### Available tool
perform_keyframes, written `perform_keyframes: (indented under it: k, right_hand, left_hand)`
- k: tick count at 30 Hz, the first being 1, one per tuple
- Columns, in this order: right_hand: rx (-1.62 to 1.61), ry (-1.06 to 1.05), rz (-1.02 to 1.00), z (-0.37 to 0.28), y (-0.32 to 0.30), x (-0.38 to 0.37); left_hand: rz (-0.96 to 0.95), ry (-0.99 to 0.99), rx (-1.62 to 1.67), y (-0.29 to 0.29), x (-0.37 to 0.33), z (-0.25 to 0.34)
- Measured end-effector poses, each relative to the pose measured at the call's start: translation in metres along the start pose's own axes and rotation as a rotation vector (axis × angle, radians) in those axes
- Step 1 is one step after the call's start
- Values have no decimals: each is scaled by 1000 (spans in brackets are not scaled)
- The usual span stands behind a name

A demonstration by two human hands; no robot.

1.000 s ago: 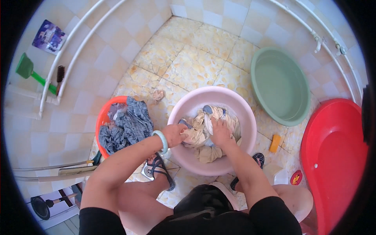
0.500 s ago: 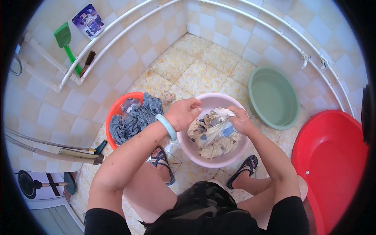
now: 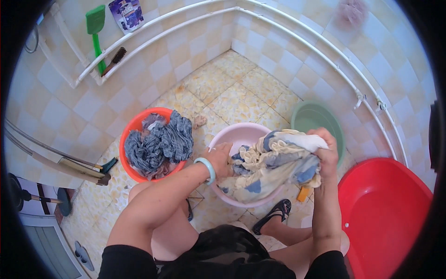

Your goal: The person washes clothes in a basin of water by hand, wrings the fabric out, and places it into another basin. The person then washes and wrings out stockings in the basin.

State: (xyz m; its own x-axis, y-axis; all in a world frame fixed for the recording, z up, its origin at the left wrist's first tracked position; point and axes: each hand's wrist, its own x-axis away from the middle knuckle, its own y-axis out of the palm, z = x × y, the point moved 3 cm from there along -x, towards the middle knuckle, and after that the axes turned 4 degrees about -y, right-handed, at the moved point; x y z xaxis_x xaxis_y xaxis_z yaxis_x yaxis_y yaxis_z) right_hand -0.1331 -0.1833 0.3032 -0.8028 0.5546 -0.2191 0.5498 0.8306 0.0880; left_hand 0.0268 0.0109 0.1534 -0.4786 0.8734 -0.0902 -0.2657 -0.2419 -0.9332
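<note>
My right hand is closed on a wet cream garment with blue patches. It raises one end beyond the right rim of the pale pink basin, while the rest hangs into the basin. My left hand, with a pale bangle on its wrist, reaches over the basin's left rim beside the cloth. Its fingers look extended, though their tips are partly hidden. To the left, an orange basin holds crumpled grey-blue clothes.
Behind my right hand stands a green basin. A large red tub fills the right side. A yellow block lies near my right foot. White pipes run along the tiled walls. A green brush hangs at upper left.
My right hand has lifted the garment up and to the right, spreading it out of the basin. My left hand has lowered to the basin's left side. The view has shifted slightly.
</note>
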Motion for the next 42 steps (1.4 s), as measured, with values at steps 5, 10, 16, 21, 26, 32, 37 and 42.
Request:
perform_keyframes:
  k: [5,10,16,21,26,32,37,42]
  right_hand:
    - [-327,-198,60,-15,8,-1]
    - [-477,-152,117,14,-10,-14]
    - [-211,397,266,158,-65,15]
    - [727,510,-332,256,-49,103]
    - [975,477,-294,238,-14,91]
    - [864,-209,-573,198,55,75]
    - [1027,61,-455,211,54,90]
    - [1066,390,-526,238,49,97]
  left_hand:
    - [-766,-201,870,39,-7,-6]
    - [-760,-269,1119,6,-6,16]
    - [-552,-616,1371,-5,-8,-18]
    - [-467,-739,1387,-5,-6,-36]
    - [-333,-875,1525,-15,-11,-44]
    - [-282,-795,1775,-27,-22,-37]
    - [-309,-700,1987,-56,-30,-9]
    - [-217,-698,2164,-65,-31,18]
